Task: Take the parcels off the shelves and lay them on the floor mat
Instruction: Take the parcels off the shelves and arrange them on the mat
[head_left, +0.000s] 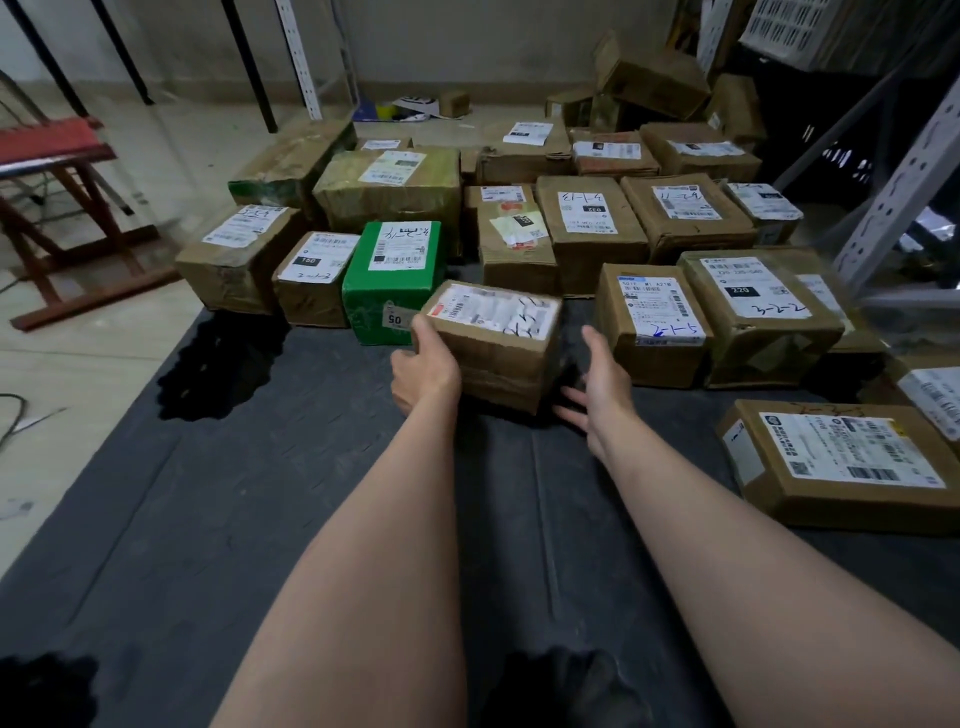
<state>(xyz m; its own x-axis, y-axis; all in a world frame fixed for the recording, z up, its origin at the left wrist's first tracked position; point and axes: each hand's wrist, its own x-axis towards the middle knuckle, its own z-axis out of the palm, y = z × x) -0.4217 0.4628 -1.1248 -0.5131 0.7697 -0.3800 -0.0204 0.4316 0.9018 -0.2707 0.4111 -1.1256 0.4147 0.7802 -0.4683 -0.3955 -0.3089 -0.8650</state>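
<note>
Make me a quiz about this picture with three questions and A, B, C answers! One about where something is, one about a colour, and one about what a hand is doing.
1. Where is the green box compared with the small box that the left hand grips?
A. Just left of it
B. On top of it
C. Far behind it, by the wall

2. What colour is the floor mat?
A. Red
B. Dark grey
C. Yellow

3. What is the right hand doing?
A. Gripping the green box
B. Open with fingers spread, holding nothing
C. Holding a pen

Answers:
1. A, because the green box stands right beside the small box's left end.
2. B, because the mat under the boxes and arms is dark grey.
3. B, because its fingers are straight and spread by the small box's right side.
</note>
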